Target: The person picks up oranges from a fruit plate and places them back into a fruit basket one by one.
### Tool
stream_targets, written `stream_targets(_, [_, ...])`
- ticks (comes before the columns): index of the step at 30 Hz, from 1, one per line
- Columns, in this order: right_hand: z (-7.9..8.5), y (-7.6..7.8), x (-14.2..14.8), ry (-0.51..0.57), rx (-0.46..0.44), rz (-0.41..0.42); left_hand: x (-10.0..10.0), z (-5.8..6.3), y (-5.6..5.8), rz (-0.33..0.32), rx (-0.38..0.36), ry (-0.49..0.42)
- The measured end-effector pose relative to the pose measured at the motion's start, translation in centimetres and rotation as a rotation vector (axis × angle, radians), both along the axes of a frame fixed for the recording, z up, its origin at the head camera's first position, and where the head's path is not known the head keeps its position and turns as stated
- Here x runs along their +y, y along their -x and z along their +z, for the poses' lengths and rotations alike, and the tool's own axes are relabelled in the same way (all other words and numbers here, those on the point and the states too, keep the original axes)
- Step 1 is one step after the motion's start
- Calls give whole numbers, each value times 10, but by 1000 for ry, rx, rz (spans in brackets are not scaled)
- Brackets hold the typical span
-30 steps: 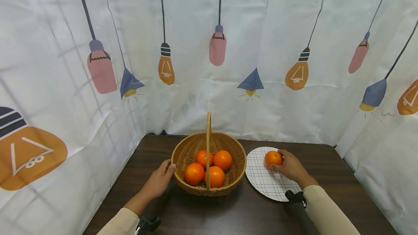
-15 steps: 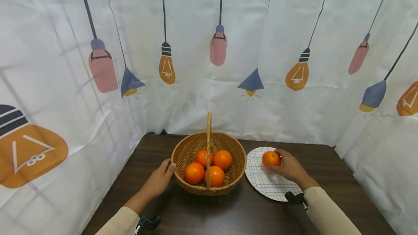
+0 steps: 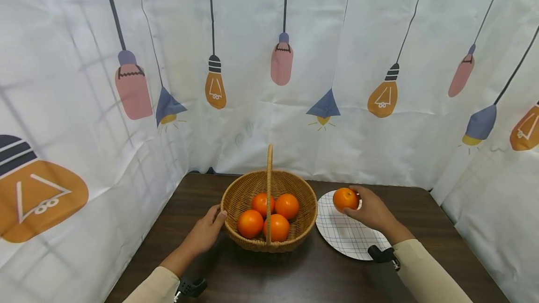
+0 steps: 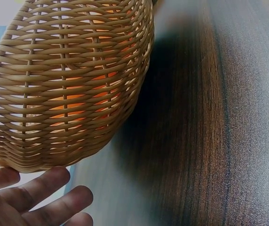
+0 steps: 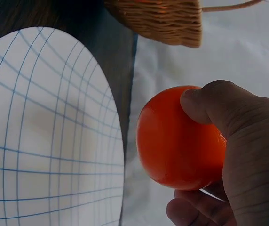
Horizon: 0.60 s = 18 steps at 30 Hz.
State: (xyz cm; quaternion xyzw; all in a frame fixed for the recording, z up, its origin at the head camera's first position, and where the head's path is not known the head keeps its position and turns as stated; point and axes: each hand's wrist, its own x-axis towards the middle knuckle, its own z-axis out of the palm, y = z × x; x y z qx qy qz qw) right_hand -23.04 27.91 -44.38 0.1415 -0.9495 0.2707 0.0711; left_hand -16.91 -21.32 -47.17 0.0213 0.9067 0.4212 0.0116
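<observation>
In the head view my right hand [image 3: 372, 209] grips an orange [image 3: 345, 199] above the far part of a round white plate [image 3: 351, 236] with a blue grid. The right wrist view shows my thumb [image 5: 209, 106] on one side of the orange and the fingers beneath, with the fruit clear of the plate. My left hand [image 3: 206, 232] holds the left rim of a wicker basket [image 3: 290, 245], its thumb at the rim. In the left wrist view, the other fingers [image 4: 54, 176] lie by the basket's outer wall. Several oranges [image 3: 250, 223] sit inside, partly behind the tall handle [image 3: 269, 172].
The basket and plate stand side by side on a dark wood table [image 3: 303, 277]. Behind and at both sides hangs a white curtain [image 3: 252, 130] printed with lamps, close to the table's far edge.
My right hand has lifted the orange off the plate and carried it slightly left and away from me. The left hand and basket have stayed in place.
</observation>
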Motion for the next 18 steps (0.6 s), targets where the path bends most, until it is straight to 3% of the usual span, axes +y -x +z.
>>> stream_targets(18, [35,-9,-32,10,25,72,1,3,-2,-6,-2,-4])
